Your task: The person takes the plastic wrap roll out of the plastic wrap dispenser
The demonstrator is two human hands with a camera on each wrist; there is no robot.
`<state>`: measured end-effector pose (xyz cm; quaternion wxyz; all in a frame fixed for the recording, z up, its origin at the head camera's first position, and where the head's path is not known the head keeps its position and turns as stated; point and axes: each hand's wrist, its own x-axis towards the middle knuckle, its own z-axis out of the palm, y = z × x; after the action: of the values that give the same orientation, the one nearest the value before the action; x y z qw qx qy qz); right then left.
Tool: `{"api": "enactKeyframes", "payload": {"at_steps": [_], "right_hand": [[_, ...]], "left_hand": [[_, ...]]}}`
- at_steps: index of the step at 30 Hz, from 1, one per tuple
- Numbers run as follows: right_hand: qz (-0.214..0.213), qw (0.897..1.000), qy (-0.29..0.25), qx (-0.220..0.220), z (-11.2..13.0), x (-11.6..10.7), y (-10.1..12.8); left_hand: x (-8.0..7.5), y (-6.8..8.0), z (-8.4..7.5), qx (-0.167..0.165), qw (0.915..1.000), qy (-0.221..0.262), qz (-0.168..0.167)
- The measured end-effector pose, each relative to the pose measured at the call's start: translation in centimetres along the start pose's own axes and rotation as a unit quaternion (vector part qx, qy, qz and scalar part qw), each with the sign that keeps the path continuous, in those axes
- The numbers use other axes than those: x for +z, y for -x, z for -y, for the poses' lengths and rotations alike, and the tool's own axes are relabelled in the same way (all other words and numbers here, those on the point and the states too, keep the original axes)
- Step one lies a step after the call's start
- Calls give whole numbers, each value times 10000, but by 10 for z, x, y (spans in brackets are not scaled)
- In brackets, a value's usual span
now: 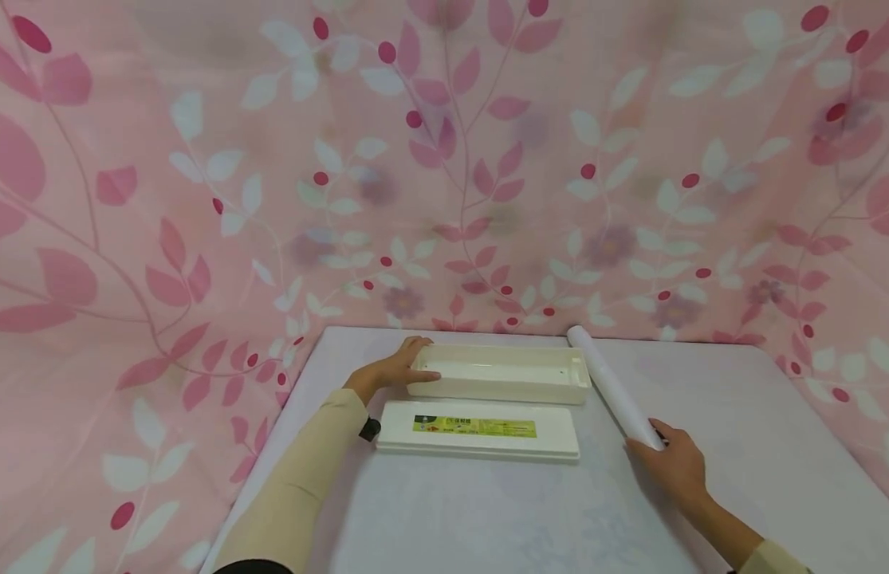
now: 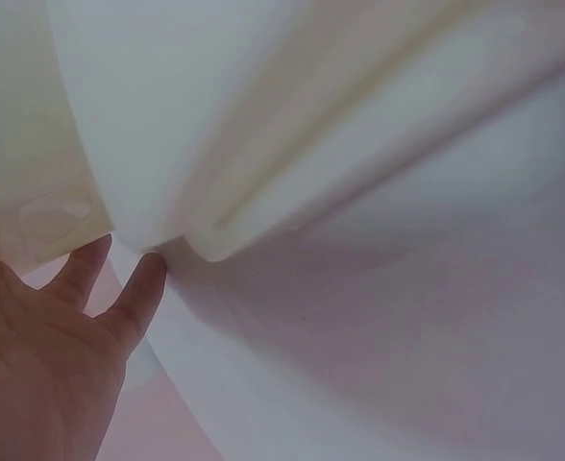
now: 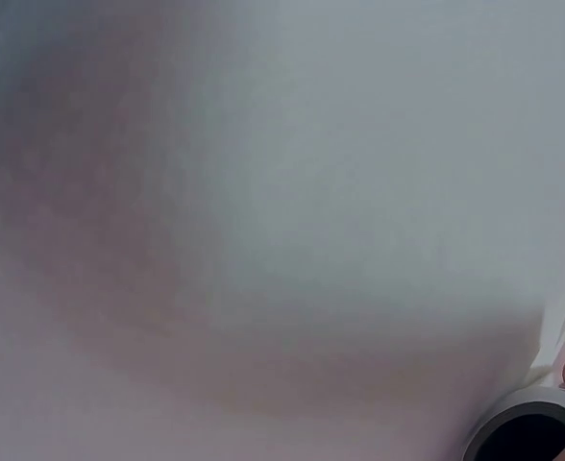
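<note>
A long, cream-coloured plastic box (image 1: pixel 497 389) sits near the table's back edge, its hollow side facing up. My left hand (image 1: pixel 397 368) grips its left end, thumb over the front rim and fingers at the back corner. In the left wrist view, two fingertips of that hand (image 2: pixel 52 336) touch the box's edge. In front of the box lies a flat white lid (image 1: pixel 480 442) with a yellow-green label. My right hand (image 1: pixel 674 462) grips the near end of a long white roll (image 1: pixel 612 383). The right wrist view shows the roll's round end (image 3: pixel 528 432), with a dark hollow core.
Both hands work over a table with a white cloth (image 1: pixel 487 518). Behind it and at its sides hangs a pink curtain (image 1: pixel 458 159) with leaves and flowers. The far end of the roll lies beside the box's right end.
</note>
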<state>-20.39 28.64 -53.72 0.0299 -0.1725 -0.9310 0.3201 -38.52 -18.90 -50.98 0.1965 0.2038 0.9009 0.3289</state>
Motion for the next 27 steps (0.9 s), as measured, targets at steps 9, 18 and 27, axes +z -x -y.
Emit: {"api": "enactKeyframes", "payload": {"at_steps": [9,18,27], "right_hand": [[-119,9997,112,-208,3,-2,2],[-78,9997,124,-208,8,-1,5],[-131,9995,163,-238,11,0,2]], "left_hand": [[2,0,-1,62,9999,75,-27],[0,-3,3,-32,9999,115,16],[-3,-3,-1,-46,9999,82,-47]]}}
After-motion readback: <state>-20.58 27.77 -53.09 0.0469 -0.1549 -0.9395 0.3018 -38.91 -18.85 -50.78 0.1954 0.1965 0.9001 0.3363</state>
